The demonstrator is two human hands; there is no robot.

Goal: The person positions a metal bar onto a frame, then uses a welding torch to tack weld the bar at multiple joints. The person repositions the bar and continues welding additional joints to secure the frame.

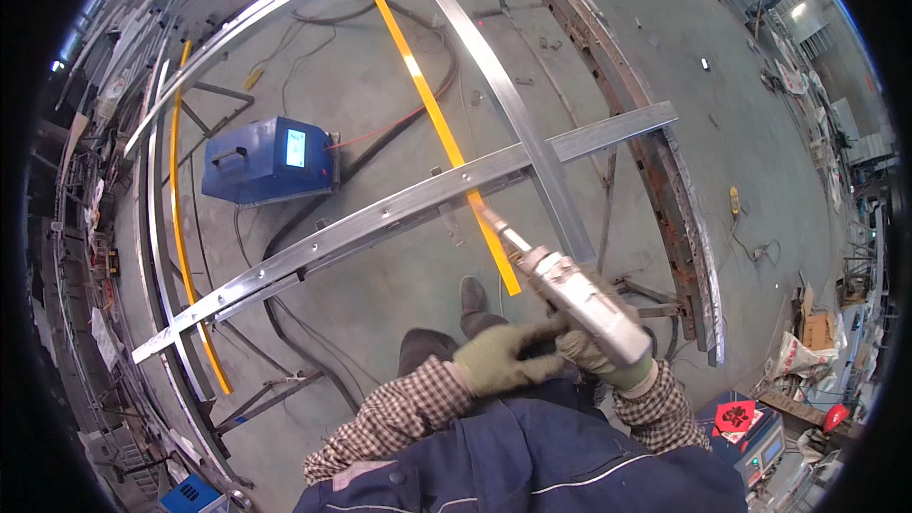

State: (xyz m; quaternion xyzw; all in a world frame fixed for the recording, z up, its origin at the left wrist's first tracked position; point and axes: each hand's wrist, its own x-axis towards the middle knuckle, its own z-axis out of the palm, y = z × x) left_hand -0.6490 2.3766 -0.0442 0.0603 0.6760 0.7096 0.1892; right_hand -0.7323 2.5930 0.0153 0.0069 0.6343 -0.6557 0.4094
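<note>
My gloved right hand [591,353] is wrapped round a silver handheld welding gun [584,299], which looks like a laser welder. The gun's thin copper-coloured nozzle points up and left. Its tip is by a yellow strip [432,104], just below the place where that strip meets a long metal crossbar [385,213]. Beside the gun's rear end, my gloved left hand [503,357] has its thumb and fingers apart and holds nothing; whether the fingertips touch the right glove I cannot tell. A shiny metal bar [499,81] meets the crossbar right of the yellow strip.
A blue machine [256,160] with a lit screen stands on the floor beyond the crossbar, with cables round it. Rusty steel beam [632,123] runs along the right side. A second yellow strip [177,199] lies at the left. Another machine [760,442] with a red paper is at lower right.
</note>
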